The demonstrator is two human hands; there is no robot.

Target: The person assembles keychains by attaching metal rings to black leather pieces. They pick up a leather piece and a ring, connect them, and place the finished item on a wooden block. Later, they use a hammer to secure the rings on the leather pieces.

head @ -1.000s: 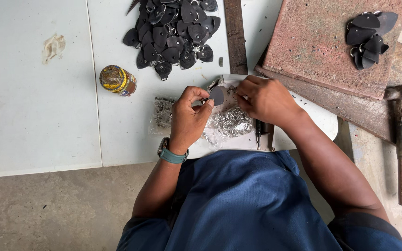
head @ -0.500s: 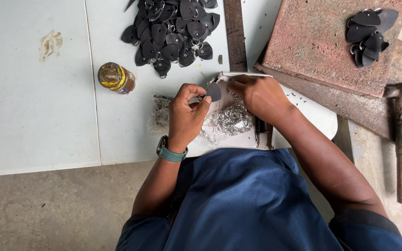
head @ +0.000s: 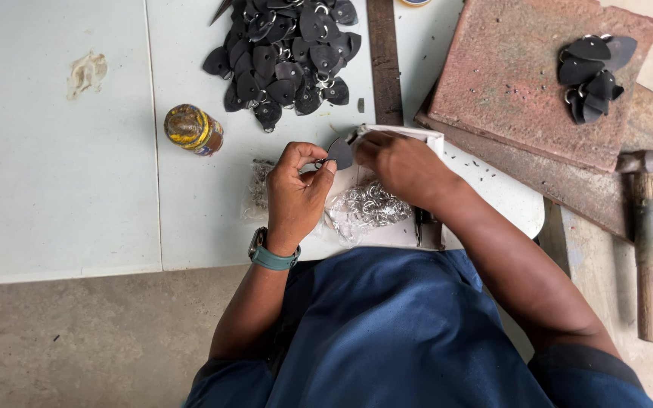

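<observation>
A small dark leather tag (head: 340, 153) with a metal ring is pinched between the fingertips of my left hand (head: 297, 194) and my right hand (head: 400, 168), just above the white table (head: 54, 189). Under my hands lies a clear bag of silver metal rings (head: 368, 205). A big heap of finished dark tags with rings (head: 285, 53) lies on the table beyond my hands. A green-strapped watch (head: 270, 257) sits on my left wrist.
A small yellow-labelled jar (head: 193, 128) lies on its side left of my hands. A reddish stone slab (head: 523, 83) at the right carries a few more tags (head: 591, 75). A hammer (head: 648, 234) lies beside the slab. A dark ruler (head: 384, 60) runs along the table.
Both hands have shifted slightly while working the tag; the left fingers have closed more tightly around the ring end. Nothing else on the table has moved.
</observation>
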